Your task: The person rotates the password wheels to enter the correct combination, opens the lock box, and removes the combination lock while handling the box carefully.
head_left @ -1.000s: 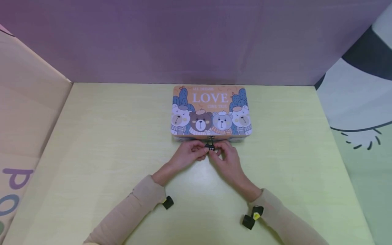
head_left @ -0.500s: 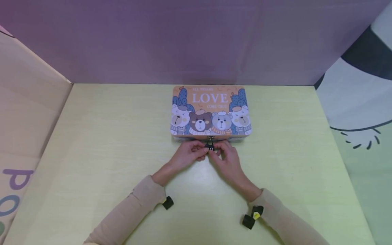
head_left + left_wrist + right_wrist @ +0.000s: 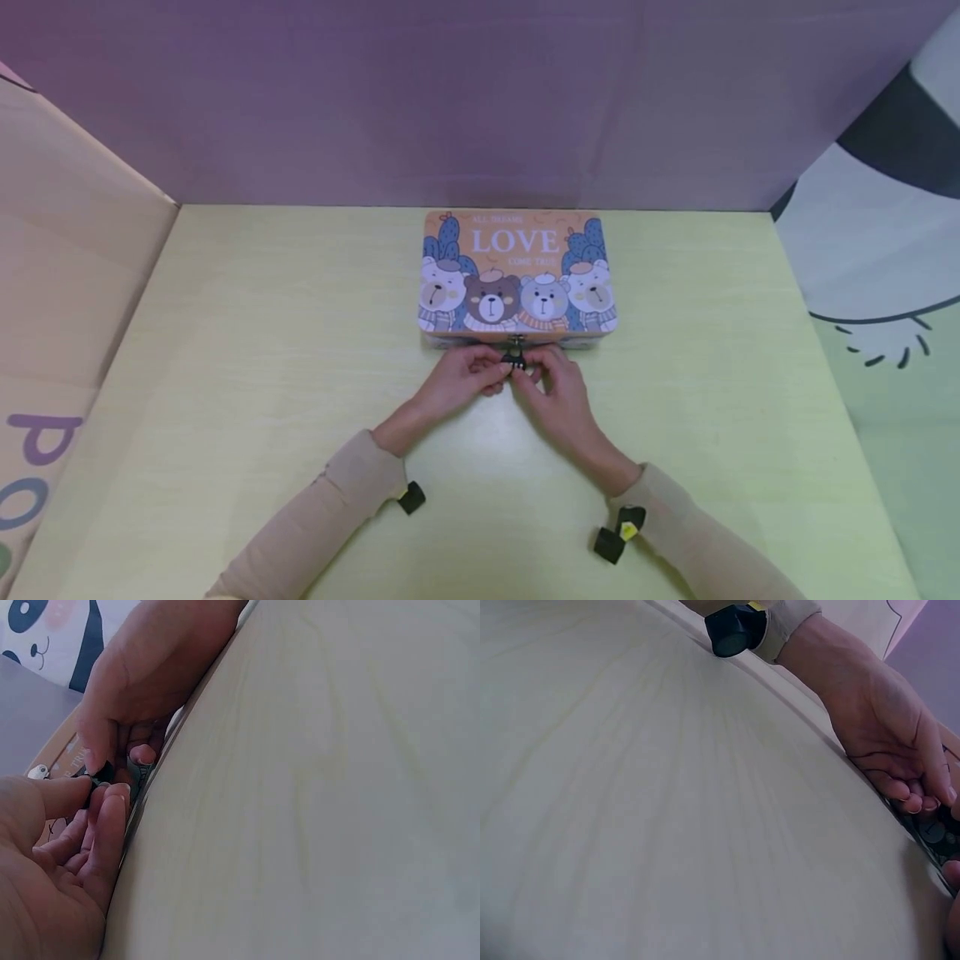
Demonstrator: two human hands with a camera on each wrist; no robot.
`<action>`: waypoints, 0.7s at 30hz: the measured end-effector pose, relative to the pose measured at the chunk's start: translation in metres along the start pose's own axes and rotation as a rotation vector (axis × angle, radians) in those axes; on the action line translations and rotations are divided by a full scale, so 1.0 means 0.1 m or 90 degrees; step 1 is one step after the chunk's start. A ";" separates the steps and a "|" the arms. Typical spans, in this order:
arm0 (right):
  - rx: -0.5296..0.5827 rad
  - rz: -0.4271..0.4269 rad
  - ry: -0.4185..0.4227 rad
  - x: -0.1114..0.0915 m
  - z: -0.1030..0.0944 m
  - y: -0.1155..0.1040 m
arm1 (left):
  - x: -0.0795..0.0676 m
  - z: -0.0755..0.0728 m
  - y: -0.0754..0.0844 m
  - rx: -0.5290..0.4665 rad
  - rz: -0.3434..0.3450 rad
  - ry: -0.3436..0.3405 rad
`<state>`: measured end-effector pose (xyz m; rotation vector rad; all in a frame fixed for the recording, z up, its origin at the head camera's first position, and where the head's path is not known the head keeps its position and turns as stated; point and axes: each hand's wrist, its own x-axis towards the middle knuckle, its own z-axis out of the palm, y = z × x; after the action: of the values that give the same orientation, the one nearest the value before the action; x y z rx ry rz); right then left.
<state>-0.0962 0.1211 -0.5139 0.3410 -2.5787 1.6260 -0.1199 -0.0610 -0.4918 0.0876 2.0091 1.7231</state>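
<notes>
A small black combination padlock (image 3: 514, 360) hangs from the metal clasp (image 3: 517, 338) on the front of a tin box (image 3: 517, 271). The box lid shows cartoon bears, cacti and the word LOVE, and it is down. From the left, my left hand (image 3: 453, 382) pinches the padlock between thumb and fingers. My right hand (image 3: 558, 396) pinches it from the other side. In the left wrist view the black padlock (image 3: 97, 784) is mostly covered by the fingertips of both hands. The right wrist view catches only part of the hands, with the padlock hidden.
The box stands at the back of a pale wooden table (image 3: 262, 333), close to a purple wall panel (image 3: 450, 100). Printed panels flank the table on the left (image 3: 67, 292) and right (image 3: 877, 275). A black wrist camera (image 3: 610, 544) sits by the right sleeve.
</notes>
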 end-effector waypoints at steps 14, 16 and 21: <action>0.002 -0.007 -0.002 0.01 0.00 -0.01 | 0.01 0.01 0.00 0.000 -0.014 0.005; 0.000 -0.004 -0.003 0.01 0.00 -0.01 | 0.01 0.01 0.00 0.000 -0.014 0.004; 0.003 0.005 -0.003 0.01 0.01 -0.01 | 0.01 0.00 0.00 0.003 -0.010 0.003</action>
<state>-0.0965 0.1202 -0.5131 0.3362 -2.5825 1.6363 -0.1202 -0.0605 -0.4925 0.0690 2.0123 1.7100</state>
